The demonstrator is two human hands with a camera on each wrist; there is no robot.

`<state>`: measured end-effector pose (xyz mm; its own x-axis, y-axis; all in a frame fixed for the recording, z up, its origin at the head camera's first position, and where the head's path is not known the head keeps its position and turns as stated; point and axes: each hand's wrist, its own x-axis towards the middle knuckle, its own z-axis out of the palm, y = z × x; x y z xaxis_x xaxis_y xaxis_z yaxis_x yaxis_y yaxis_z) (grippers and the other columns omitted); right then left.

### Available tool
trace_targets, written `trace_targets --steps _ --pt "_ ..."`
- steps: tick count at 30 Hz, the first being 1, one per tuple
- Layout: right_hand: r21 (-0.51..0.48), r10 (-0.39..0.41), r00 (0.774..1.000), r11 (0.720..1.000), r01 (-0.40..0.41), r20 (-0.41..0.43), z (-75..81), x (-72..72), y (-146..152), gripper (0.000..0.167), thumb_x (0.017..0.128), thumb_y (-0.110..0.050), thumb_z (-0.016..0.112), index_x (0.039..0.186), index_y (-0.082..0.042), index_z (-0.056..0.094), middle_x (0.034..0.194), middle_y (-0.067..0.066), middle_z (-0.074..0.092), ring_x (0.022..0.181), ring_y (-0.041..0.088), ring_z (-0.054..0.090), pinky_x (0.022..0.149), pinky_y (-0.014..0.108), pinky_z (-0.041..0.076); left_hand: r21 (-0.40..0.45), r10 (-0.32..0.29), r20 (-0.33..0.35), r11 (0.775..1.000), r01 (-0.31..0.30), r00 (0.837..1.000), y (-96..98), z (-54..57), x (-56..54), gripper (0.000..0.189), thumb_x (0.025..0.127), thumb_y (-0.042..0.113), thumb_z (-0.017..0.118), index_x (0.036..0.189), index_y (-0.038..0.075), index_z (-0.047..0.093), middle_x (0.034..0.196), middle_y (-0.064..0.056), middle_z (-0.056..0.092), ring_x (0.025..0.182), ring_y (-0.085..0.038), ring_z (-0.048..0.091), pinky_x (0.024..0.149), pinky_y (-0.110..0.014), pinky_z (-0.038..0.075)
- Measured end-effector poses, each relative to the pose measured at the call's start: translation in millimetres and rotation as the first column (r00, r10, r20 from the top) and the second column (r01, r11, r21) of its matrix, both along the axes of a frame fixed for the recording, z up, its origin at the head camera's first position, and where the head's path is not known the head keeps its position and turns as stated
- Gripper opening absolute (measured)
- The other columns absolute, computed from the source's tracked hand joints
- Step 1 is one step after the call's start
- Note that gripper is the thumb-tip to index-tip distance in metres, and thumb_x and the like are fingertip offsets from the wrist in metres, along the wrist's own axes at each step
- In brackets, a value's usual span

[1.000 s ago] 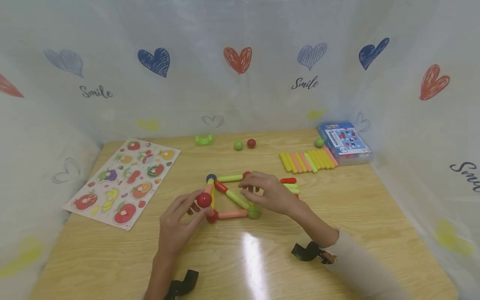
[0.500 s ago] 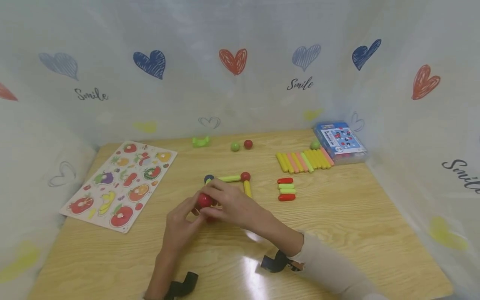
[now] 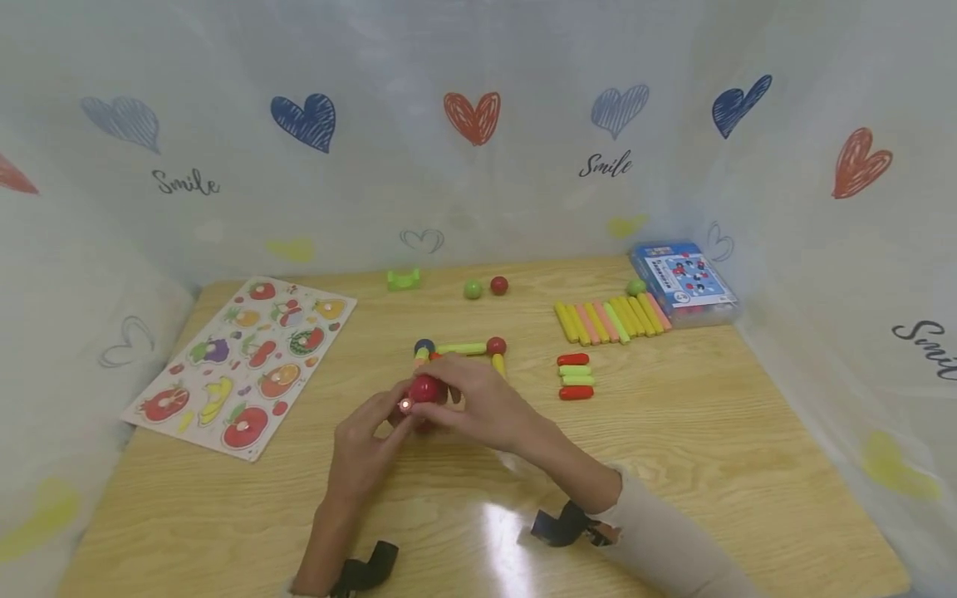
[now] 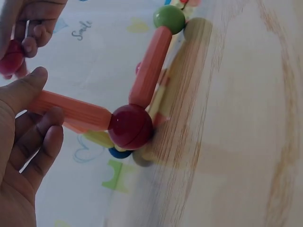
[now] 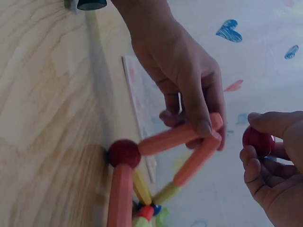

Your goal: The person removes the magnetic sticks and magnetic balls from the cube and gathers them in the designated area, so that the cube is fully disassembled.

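My left hand (image 3: pixel 359 448) pinches the upper ends of two salmon rods (image 5: pixel 173 137) that lean together. The nearer rod rises from a dark red ball (image 4: pixel 131 126) low on the table; the other tops a yellow-green piece (image 5: pixel 167 193) above the blue ball (image 3: pixel 424 346). With thumb and fingers my right hand (image 3: pixel 489 407) holds a red ball (image 5: pixel 259 142), a short gap from the rod ends. Another salmon rod (image 4: pixel 150 67) runs from the low red ball to a green ball (image 4: pixel 169 20). In the head view the hands hide much of this frame.
Behind the hands, a light green rod (image 3: pixel 461 349) reaches another red ball (image 3: pixel 496 345). Short red and green rods (image 3: pixel 576 375) lie to the right, below a row of longer rods (image 3: pixel 613 320) and a blue box (image 3: pixel 686 284). A fruit puzzle board (image 3: pixel 247 365) lies left.
My right hand has come left from the frame's far side and taken the red ball off the rod ends, baring a shiny tip. My left hand stays at the rods.
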<state>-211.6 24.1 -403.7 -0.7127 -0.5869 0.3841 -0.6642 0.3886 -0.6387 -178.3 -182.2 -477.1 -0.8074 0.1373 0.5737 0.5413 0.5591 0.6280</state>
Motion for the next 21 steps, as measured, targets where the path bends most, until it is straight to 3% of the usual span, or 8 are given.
trace_targets --steps 4,10,14,21 --pt "-0.040 -0.095 0.994 0.994 0.097 0.049 1.5 -17.0 23.7 0.038 0.089 -0.013 0.078 0.125 -0.008 0.067 0.117 0.001 0.061 0.089 0.008 0.060 0.075 0.027 0.057 -0.005 0.018 0.039 1.000 -0.018 0.999 2.3 1.9 1.0 0.056 0.077 0.010 0.086 0.130 0.018 0.068 0.094 0.007 0.070 0.073 -0.004 0.057 0.062 -0.023 0.051" --pt "-0.012 -0.223 0.969 0.974 0.226 0.109 -10.3 -63.0 70.0 0.038 0.090 -0.008 0.074 0.127 -0.001 0.066 0.114 0.006 0.059 0.091 0.015 0.064 0.079 0.037 0.058 -0.008 0.031 0.047 0.999 -0.031 0.998 2.2 4.8 2.1 0.056 0.076 0.011 0.087 0.129 0.019 0.069 0.093 0.009 0.069 0.072 -0.003 0.057 0.061 -0.022 0.049" --pt "0.083 -0.291 0.952 0.955 0.284 0.096 -21.3 -96.6 96.3 0.042 0.092 -0.013 0.074 0.130 0.002 0.062 0.113 0.012 0.061 0.092 0.022 0.065 0.080 0.039 0.058 -0.018 0.033 0.042 0.999 -0.033 0.999 1.4 5.3 2.8 0.055 0.077 0.011 0.087 0.129 0.017 0.069 0.092 0.008 0.069 0.072 -0.004 0.057 0.060 -0.024 0.049" --pt "0.272 -0.426 0.900 0.880 0.389 0.091 -37.8 -153.8 125.8 0.038 0.092 -0.012 0.074 0.126 0.002 0.064 0.114 0.017 0.063 0.094 0.028 0.063 0.078 0.039 0.056 -0.002 0.014 0.075 1.000 -0.014 0.997 2.7 2.1 3.3 0.053 0.081 0.014 0.085 0.131 0.016 0.068 0.096 0.007 0.069 0.074 -0.004 0.058 0.061 -0.028 0.051"
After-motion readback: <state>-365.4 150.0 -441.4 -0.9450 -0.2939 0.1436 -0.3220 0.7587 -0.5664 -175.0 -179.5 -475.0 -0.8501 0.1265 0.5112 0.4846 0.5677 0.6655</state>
